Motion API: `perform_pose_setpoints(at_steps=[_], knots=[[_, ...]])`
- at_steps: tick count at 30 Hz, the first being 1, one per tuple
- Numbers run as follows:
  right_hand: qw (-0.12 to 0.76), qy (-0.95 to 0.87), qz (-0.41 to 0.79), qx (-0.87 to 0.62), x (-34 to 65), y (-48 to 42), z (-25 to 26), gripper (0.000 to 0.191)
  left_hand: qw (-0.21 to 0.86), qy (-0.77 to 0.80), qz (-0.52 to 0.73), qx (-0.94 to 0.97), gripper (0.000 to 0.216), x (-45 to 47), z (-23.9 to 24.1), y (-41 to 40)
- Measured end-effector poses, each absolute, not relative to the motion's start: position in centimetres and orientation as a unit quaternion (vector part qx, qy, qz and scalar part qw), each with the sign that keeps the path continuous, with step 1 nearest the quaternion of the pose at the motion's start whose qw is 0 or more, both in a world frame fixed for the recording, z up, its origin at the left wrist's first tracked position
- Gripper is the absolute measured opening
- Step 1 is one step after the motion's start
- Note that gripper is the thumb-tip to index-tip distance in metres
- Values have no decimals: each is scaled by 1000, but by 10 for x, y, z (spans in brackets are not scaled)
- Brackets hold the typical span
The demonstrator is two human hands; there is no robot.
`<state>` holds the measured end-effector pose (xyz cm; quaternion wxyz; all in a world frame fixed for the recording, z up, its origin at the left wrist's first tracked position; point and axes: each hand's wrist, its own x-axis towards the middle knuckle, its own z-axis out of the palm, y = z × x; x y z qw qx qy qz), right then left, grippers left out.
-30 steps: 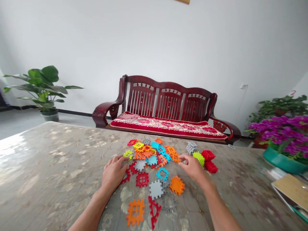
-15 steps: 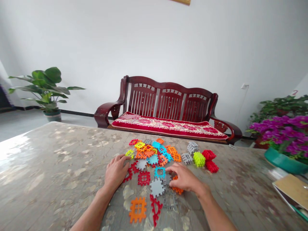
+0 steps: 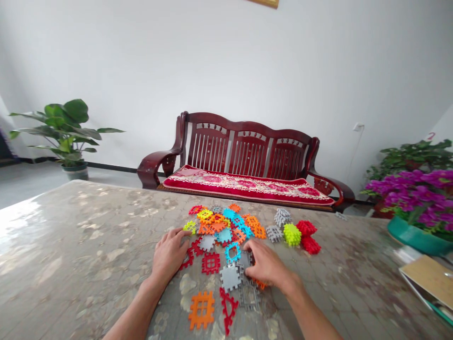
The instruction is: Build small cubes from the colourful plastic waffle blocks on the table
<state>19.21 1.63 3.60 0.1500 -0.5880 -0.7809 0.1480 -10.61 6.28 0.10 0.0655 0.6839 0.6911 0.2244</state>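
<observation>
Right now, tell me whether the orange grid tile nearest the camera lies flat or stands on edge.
Flat. The orange grid tile shows its whole lattice face upward on the table, untouched by either hand.

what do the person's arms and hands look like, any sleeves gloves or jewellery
Both forearms are bare as far as the picture shows: no sleeves in view. The left hand and right hand wear no gloves, and no rings, watch or bracelet can be seen. Slim arms, short fingernails, no markings.
</observation>
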Motion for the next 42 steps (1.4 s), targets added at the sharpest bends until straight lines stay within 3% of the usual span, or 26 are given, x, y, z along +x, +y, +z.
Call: perform_pose_setpoints(at_steps=[4, 9, 17, 23, 32, 42], knots=[[201, -740, 149, -624, 195, 23, 38, 31, 66, 692, 230, 681, 35, -106, 1, 63], [266, -709, 36, -652, 215, 32, 39, 22, 70, 693, 228, 681, 36, -106, 1, 63], [153, -719, 93, -672, 246, 33, 37, 47, 67, 694, 227, 680, 36, -105, 2, 62], [153, -676, 97, -715, 245, 32, 41, 32, 68, 692, 225, 682, 36, -106, 3, 62], [116, -660, 20, -742, 213, 27, 31, 41, 70, 693, 229, 680, 36, -105, 4, 61], [105, -672, 34, -732, 226, 30, 33, 52, 65, 694, 227, 681, 35, -106, 1, 62]])
